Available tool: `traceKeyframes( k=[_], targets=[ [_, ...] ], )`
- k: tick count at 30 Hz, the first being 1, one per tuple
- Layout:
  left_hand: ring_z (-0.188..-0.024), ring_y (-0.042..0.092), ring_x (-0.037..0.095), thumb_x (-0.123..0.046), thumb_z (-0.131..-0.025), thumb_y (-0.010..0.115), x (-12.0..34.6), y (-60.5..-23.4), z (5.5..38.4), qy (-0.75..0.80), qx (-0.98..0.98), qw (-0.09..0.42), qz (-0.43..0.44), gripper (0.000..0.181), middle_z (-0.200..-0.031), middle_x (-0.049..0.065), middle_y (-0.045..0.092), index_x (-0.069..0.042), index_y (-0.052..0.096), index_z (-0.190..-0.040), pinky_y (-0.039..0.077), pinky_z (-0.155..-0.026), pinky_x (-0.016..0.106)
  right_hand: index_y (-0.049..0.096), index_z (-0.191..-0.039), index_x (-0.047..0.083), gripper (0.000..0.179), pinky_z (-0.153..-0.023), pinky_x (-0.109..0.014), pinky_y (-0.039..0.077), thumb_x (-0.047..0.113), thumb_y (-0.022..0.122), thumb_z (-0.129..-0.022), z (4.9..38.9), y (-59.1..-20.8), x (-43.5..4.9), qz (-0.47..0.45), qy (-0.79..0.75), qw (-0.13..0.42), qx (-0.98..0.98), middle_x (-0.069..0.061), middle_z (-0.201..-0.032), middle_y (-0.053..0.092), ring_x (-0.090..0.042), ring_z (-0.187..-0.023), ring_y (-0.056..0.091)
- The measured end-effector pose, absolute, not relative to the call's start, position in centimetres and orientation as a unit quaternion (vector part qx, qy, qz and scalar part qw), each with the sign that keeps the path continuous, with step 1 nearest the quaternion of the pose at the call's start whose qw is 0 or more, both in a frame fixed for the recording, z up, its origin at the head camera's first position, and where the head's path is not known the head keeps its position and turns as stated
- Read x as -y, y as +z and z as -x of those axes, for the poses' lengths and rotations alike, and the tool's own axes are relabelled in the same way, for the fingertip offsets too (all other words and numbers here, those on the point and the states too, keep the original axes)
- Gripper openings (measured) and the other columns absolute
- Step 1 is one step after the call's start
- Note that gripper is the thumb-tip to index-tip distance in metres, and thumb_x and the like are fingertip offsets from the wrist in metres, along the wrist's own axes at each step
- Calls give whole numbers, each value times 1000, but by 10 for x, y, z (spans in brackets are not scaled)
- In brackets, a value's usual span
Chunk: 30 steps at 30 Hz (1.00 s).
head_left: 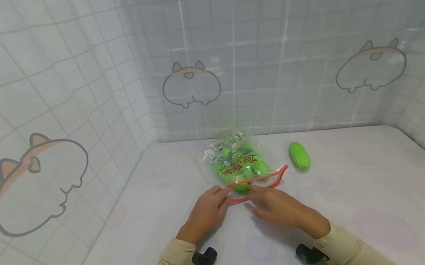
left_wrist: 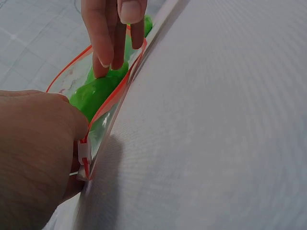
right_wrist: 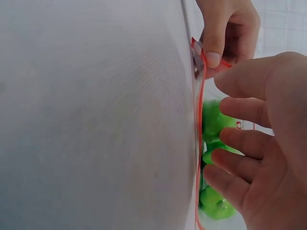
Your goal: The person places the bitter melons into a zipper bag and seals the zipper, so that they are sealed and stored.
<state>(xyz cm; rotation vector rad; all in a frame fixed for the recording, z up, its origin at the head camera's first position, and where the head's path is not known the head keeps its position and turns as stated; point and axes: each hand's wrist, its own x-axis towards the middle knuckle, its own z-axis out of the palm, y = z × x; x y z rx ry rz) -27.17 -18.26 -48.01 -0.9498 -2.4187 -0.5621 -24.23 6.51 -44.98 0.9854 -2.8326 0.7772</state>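
Note:
A clear zip bag (head_left: 248,160) with red zip edges and a cartoon print lies on the table, its mouth spread apart towards me. Several glossy, lumpy green pieces (left_wrist: 93,98) fill it. My left hand (head_left: 208,210) pinches the left corner of the mouth, thumb on the red strip, beside a whitish slider (left_wrist: 83,151). At the mouth is my right hand (head_left: 279,207), fingers extended and slightly bent, fingertips right at a green piece in the left wrist view. Its palm shows bare in the right wrist view.
One loose green oblong piece (head_left: 299,156) lies on the white table (head_left: 347,195), right of the bag. Behind and at both sides hangs a grid-patterned curtain (head_left: 262,82) with cartoon animals. A dark device (head_left: 205,257) sits at each wrist.

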Motion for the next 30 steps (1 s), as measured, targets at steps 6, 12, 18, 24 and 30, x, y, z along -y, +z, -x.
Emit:
traceKeyframes(
  k=[6,12,18,24,30],
  targets=[
    [-71,52,9,-8,-91,70,182,-481,271,-209,885,233,344,41,-87,-4,60,-14,68,-132,48,-62,25,68,-129,12,35,-105,-48,45,18,67,-94,246,-451,-63,-324,252,22,911,-13,-152,45,-26,-137,46],
    [-70,51,8,-8,-91,70,182,-481,272,-209,883,237,347,42,-87,-5,59,-15,68,-133,47,-61,24,67,-129,8,37,-104,-50,45,15,67,-93,249,-453,-60,-336,243,30,909,-17,-151,46,-30,-135,48],
    [-69,51,8,-8,-91,70,182,-482,273,-203,883,242,347,43,-86,-4,59,-16,67,-134,47,-60,25,65,-132,7,39,-105,-50,44,17,67,-94,252,-453,-58,-335,244,22,910,-15,-154,42,-29,-138,45],
    [-70,52,8,-8,-91,70,182,-480,272,-202,885,240,344,41,-86,-5,59,-15,69,-131,47,-61,25,66,-130,7,36,-106,-52,42,18,67,-95,250,-453,-58,-336,255,31,906,-15,-154,43,-30,-140,42],
    [-71,54,9,-8,-91,70,182,-479,271,-205,883,241,346,40,-86,-4,59,-15,70,-130,48,-62,25,71,-121,7,28,-99,-48,49,12,67,-94,246,-449,-70,-323,297,62,897,-11,-128,66,-26,-121,60]
  ],
)
